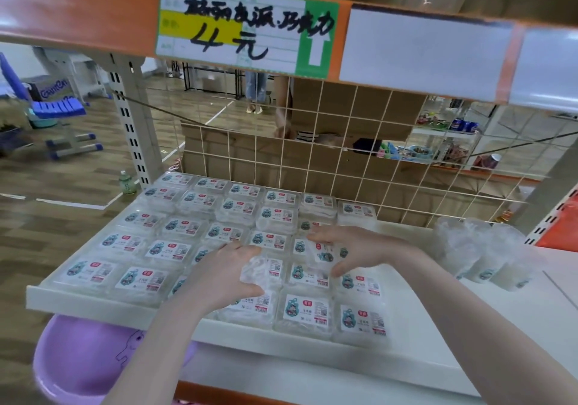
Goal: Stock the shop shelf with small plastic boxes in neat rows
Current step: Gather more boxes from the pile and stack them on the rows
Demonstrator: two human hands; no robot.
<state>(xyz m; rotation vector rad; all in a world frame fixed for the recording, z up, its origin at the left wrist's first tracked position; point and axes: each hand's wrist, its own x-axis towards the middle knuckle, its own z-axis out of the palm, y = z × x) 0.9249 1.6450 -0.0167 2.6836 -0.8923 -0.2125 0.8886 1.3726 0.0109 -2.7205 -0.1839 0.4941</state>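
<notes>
Several small clear plastic boxes (pixel 184 226) with white cartoon labels lie flat in rows on the white shelf (pixel 93 303). My left hand (pixel 225 276) grips one clear box (pixel 266 275) from its left side, thumb under its near edge, over the middle rows. My right hand (pixel 353 248) curls over another labelled box (pixel 323 256) just to the right, fingers on its far edge and thumb on its near edge. Both held boxes sit just above or on the laid rows.
A pile of loose clear boxes (pixel 481 254) lies on the shelf's right part. A wire grid back panel (pixel 344 167) stands behind the rows. An orange upper shelf edge with a price label (pixel 247 29) hangs overhead. A purple basin (pixel 81 364) sits below left.
</notes>
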